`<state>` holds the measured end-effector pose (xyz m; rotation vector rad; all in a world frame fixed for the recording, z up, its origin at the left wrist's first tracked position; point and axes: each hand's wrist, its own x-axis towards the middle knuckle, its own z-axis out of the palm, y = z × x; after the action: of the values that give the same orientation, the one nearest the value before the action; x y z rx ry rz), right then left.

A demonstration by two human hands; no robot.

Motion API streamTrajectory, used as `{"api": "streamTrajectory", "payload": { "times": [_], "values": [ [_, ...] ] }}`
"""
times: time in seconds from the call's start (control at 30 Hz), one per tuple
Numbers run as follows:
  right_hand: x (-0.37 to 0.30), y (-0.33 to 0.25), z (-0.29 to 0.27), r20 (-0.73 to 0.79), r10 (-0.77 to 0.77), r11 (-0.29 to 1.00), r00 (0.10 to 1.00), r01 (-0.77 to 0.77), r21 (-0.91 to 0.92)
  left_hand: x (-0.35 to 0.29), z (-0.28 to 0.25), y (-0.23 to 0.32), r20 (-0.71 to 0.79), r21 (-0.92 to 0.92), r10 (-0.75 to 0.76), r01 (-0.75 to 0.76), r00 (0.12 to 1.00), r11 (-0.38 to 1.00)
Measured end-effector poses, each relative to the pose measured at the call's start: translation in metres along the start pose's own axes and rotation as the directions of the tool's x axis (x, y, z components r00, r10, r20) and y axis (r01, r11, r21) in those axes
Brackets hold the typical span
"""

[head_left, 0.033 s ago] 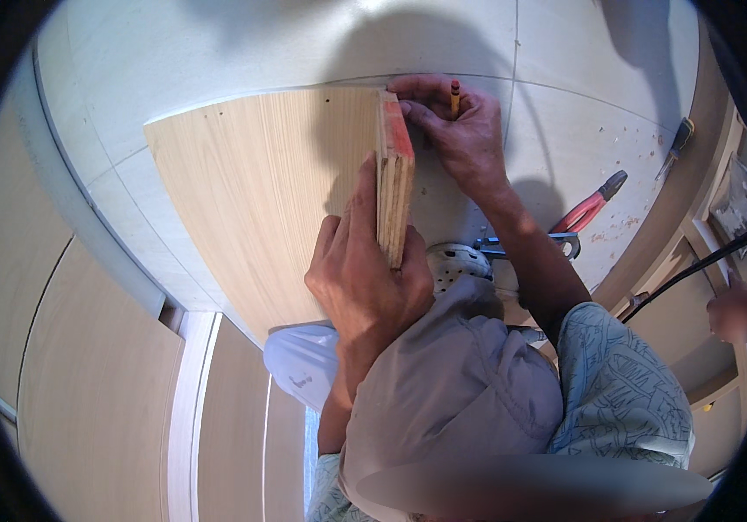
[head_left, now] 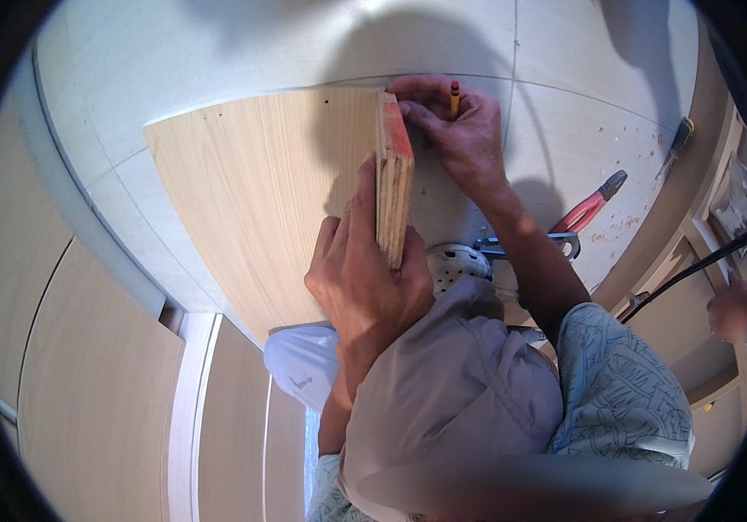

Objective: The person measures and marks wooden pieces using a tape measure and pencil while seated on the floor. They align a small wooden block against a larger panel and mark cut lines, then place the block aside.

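A wide pale wood-grain board [head_left: 252,183] lies on the tiled floor, with small dark holes near its far edge. On its right edge stands a short plywood piece [head_left: 395,191], its layered end facing me and a red patch on its side. My left hand [head_left: 369,261] is closed round the near part of that piece, index finger stretched along its left face. At the far end, my right hand [head_left: 460,122] has its thumb and index finger against the corner. An orange pencil [head_left: 454,102] sticks up between the right hand's fingers; its tip is hidden.
Right of my forearm lie red-handled pliers [head_left: 586,204], a blue-grey metal tool [head_left: 521,246] partly under the arm, and a dark-handled tool [head_left: 680,139]. Wooden framing [head_left: 704,230] and a black cable [head_left: 695,270] run along the right. Wood panels [head_left: 104,365] stand at left.
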<state>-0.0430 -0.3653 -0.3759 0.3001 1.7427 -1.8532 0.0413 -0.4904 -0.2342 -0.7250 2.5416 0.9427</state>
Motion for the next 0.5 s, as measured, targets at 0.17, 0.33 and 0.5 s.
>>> {"api": "streamTrajectory", "payload": {
  "times": [0.17,0.33,0.5],
  "values": [
    [0.001,-0.0016,0.0007,-0.013,0.013,1.0,1.0,-0.013,0.026,0.0004,-0.002,0.0054,0.035,0.0,-0.069,0.069,0.997,0.998],
    [-0.0006,-0.0008,0.0003,-0.01,-0.021,1.0,1.0,0.021,-0.014,0.0004,-0.0029,0.0066,0.022,-0.022,-0.09,0.091,0.996,0.996],
    [-0.0001,0.0002,0.0017,-0.02,-0.047,0.999,0.999,0.047,0.025,0.0012,-0.0031,0.0032,0.041,-0.029,-0.082,0.083,0.996,0.996]
  ]
}}
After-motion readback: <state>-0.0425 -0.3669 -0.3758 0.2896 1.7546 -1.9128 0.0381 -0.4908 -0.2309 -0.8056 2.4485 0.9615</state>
